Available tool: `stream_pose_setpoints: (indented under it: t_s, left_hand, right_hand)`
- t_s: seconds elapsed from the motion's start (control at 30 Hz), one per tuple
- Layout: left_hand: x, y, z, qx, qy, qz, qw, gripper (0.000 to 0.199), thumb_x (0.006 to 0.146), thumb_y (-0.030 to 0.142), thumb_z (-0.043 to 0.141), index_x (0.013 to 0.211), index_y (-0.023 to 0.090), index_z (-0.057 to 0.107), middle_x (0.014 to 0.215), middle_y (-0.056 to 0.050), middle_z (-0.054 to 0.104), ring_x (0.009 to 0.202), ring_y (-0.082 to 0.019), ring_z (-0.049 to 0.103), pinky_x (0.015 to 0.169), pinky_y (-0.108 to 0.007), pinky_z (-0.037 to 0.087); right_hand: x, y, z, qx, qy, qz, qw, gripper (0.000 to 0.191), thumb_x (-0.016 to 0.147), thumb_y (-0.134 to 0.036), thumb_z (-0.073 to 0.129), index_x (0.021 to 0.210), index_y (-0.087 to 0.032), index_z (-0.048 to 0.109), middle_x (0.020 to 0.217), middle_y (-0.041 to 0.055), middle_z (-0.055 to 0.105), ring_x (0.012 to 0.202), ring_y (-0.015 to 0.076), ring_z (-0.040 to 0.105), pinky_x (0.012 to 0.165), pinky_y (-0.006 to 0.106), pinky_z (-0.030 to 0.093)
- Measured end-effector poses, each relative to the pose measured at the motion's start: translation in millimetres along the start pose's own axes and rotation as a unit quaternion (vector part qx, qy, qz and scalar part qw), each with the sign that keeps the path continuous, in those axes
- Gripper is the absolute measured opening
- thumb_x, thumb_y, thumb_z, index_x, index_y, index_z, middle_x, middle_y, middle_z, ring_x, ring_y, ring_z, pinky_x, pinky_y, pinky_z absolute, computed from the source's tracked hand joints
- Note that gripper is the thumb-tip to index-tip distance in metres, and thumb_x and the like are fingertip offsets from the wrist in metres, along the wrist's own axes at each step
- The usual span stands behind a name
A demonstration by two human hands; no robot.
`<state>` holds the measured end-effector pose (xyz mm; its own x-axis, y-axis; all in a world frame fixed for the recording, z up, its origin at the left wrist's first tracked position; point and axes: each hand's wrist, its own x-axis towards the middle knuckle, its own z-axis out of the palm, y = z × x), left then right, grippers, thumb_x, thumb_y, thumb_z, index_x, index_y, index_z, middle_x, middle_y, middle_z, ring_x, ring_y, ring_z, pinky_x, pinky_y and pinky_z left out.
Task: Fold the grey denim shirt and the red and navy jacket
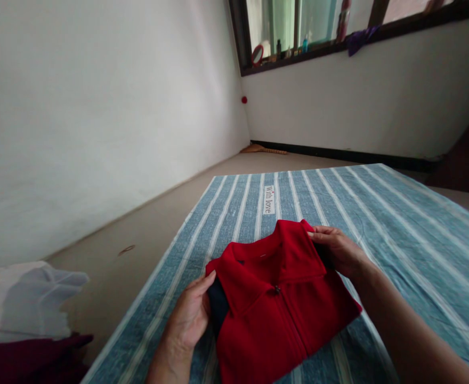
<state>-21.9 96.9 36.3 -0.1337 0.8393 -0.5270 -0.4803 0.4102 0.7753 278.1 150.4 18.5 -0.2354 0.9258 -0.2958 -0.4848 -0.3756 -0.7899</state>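
Note:
A red zip-up jacket (266, 330) with dark blue shoulder panels lies folded on a blue-and-white striped cloth (234, 197). Its collar points away from me and the zip pull sits near the neck opening. At the left shoulder, my left hand (190, 312) grips the edge, thumb on top and fingers underneath, partly hidden. My right hand (340, 250) pinches the opposite shoulder beside the collar. The jacket's lower end runs out of the bottom of the view.
White fabric (26, 298) and dark maroon fabric (34, 357) are at the lower left. A broom-like object (262, 149) lies on the floor by the far corner. Several bottles and a small round mirror (257, 54) stand on the window ledge, where a purple cloth (360, 40) hangs.

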Motion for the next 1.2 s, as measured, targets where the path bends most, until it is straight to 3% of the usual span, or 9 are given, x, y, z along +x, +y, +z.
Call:
stream_pose_setpoints:
  t_s: [0.5, 0.8, 0.97, 1.07, 1.2]
  left_hand:
    - [-0.8, 0.5, 3.6, -0.017, -0.002, -0.006, 1.000, 0.028, 0.088, 0.010, 0.051, 0.111, 0.010, 0.065, 0.097, -0.010, 0.073, 0.098, -0.024, 0.067, 0.092, -0.036, 0.052]
    - [2.1, -0.9, 3.4, -0.060, -0.042, -0.018, 0.997, 0.025, 0.089, 0.016, 0.051, 0.108, 0.010, 0.066, 0.102, -0.010, 0.072, 0.103, -0.023, 0.065, 0.096, -0.034, 0.049]
    - [1.4, -3.5, 2.6, -0.008, -0.055, 0.017, 0.998, 0.018, 0.077, 0.018, 0.068, 0.093, 0.010, 0.071, 0.090, -0.009, 0.074, 0.089, -0.023, 0.069, 0.084, -0.031, 0.053]
    - [0.1, -5.6, 3.9, 0.028, -0.060, 0.058, 0.996, 0.028, 0.065, 0.020, 0.078, 0.089, 0.009, 0.071, 0.084, -0.010, 0.074, 0.082, -0.024, 0.070, 0.078, -0.031, 0.053]
    - [2.0, -10.2, 6.7, 0.044, 0.009, 0.136, 0.990, 0.034, 0.056, 0.025, 0.083, 0.084, 0.011, 0.070, 0.078, -0.007, 0.074, 0.075, -0.022, 0.069, 0.074, -0.030, 0.052]
  right_hand:
    - [14.9, 17.1, -2.0, 0.058, -0.004, 0.006, 0.998, 0.013, 0.072, -0.019, 0.070, 0.084, -0.017, 0.069, 0.075, 0.0019, 0.072, 0.065, 0.0146, 0.067, 0.064, 0.024, 0.054]
    - [13.9, 17.9, -3.7, 0.056, 0.003, 0.025, 0.998, 0.011, 0.075, -0.012, 0.064, 0.084, -0.017, 0.067, 0.078, 0.0037, 0.073, 0.064, 0.0153, 0.068, 0.064, 0.024, 0.055]
    - [13.0, 19.9, -5.5, 0.048, 0.000, 0.028, 0.998, 0.011, 0.077, -0.012, 0.062, 0.085, -0.017, 0.067, 0.080, 0.0048, 0.073, 0.065, 0.0169, 0.069, 0.062, 0.025, 0.057]
    - [14.6, 22.6, -8.5, 0.042, -0.003, 0.028, 0.999, 0.017, 0.077, -0.012, 0.063, 0.092, -0.018, 0.067, 0.086, 0.0053, 0.074, 0.071, 0.0186, 0.070, 0.065, 0.027, 0.058]
    - [16.9, 25.4, -11.6, 0.035, -0.001, 0.028, 0.999, 0.023, 0.077, -0.011, 0.063, 0.098, -0.019, 0.066, 0.090, 0.0048, 0.074, 0.074, 0.0191, 0.071, 0.069, 0.028, 0.059]
